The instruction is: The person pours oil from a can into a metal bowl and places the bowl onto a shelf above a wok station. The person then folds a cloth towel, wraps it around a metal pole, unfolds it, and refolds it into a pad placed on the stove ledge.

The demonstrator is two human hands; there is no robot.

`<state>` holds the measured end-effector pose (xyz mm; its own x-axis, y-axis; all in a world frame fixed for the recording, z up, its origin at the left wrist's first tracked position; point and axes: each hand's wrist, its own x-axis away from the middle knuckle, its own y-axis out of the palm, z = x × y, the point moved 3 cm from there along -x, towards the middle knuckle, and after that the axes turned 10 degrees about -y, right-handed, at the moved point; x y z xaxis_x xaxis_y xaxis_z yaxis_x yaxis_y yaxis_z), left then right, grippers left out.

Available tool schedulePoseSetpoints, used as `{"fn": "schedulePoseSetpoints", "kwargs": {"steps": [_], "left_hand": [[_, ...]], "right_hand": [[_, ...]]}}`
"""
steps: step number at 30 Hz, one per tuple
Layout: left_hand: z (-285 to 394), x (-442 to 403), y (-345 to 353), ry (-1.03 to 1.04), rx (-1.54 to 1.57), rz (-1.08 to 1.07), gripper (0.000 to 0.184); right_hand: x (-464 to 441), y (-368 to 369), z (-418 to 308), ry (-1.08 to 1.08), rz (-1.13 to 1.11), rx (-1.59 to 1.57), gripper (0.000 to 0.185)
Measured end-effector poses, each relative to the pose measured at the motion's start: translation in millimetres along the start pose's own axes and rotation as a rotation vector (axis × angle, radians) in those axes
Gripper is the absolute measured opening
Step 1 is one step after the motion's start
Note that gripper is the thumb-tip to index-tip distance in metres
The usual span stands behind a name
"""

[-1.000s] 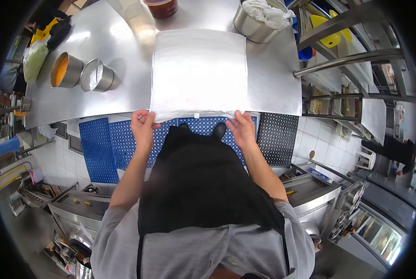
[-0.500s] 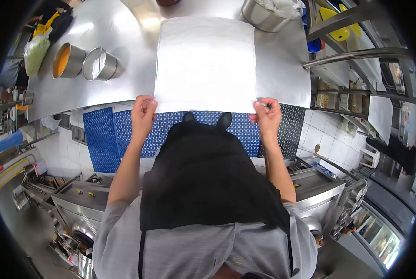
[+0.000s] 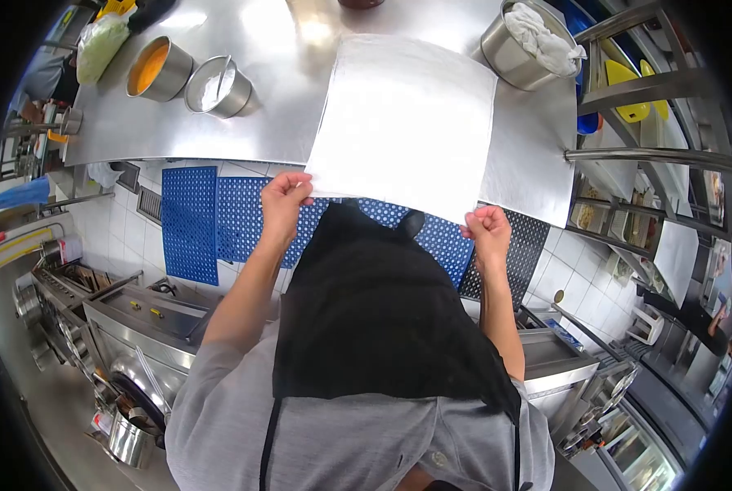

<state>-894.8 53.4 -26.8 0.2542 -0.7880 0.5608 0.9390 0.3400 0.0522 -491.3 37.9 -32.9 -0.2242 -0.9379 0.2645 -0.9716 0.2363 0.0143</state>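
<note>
A white square cloth (image 3: pixel 407 123) lies flat on the steel table, its near edge reaching past the table's front edge. My left hand (image 3: pixel 284 204) pinches the cloth's near left corner between thumb and fingers. At the near right corner, my right hand (image 3: pixel 488 233) has the cloth in a similar pinch. The near edge stretches between both hands, over the black apron (image 3: pixel 382 311) I wear.
On the steel table (image 3: pixel 276 90) stand a pot of orange contents (image 3: pixel 165 74), a pot of white contents with a utensil (image 3: pixel 218 88), and a large pot (image 3: pixel 517 61) of crumpled white cloths. A metal rack (image 3: pixel 652 155) borders the right. Blue perforated mats (image 3: pixel 190 221) cover the floor.
My view has turned and shifted, so the table and pots appear slanted. The cloth's near edge now hangs further past the table edge, with both hands still at its corners.
</note>
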Motion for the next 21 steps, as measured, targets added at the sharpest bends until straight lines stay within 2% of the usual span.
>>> {"fn": "schedulePoseSetpoints", "kwargs": {"steps": [4,6,7,8,9,12,13,14,15,16,18,20,21], "left_hand": [[9.5,4.0,-4.4,-0.066,-0.167,-0.134,0.025],[13.7,5.6,-1.6,0.147,-0.42,-0.163,0.033],[22.1,12.2,2.7,0.299,-0.574,-0.173,0.036],[29.1,18.8,7.7,0.455,-0.725,-0.18,0.039],[31.7,23.4,11.7,0.496,-0.713,-0.218,0.043],[29.8,22.0,10.8,0.612,-0.925,-0.19,0.042],[32.2,18.7,12.1,0.538,-0.843,-0.18,0.029],[40.7,14.1,12.9,0.6,-0.851,-0.179,0.026],[52.5,6.9,12.8,0.664,-0.857,-0.174,0.024],[65.7,1.5,16.2,0.726,-0.862,-0.166,0.022],[91.3,-22.4,25.3,0.798,-0.743,-0.169,0.02],[123.9,-50.6,41.9,0.839,-0.711,-0.299,0.02],[128.1,-74.4,48.1,0.554,-0.574,-0.373,0.022]], "right_hand": [[-0.9,-10.5,-14.9,0.007,-0.06,0.015,0.012],[-3.4,-17.9,-14.3,0.027,-0.111,0.085,0.018],[-4.0,-19.6,-14.4,-0.015,-0.18,0.179,0.028],[-1.1,-14.8,-23.9,-0.095,-0.19,0.231,0.03],[4.7,-7.6,-32.1,-0.173,-0.201,0.283,0.031],[10.1,5.3,-55.6,-0.412,-0.233,0.591,0.037],[8.2,4.1,-62.3,-0.448,-0.258,0.721,0.036],[5.5,4.7,-69.7,-0.482,-0.281,0.849,0.034],[-1.1,2.7,-79.0,-0.44,-0.266,0.779,0.025],[-9.9,1.5,-87.4,-0.5,-0.198,0.678,0.017],[-45.4,-2.7,-99.2,-0.814,-0.193,0.615,0.016],[-84.5,-1.2,-103.9,-0.344,-0.205,0.418,0.018],[-103.3,3.3,-103.3,-0.252,-0.176,0.275,0.017]]}}
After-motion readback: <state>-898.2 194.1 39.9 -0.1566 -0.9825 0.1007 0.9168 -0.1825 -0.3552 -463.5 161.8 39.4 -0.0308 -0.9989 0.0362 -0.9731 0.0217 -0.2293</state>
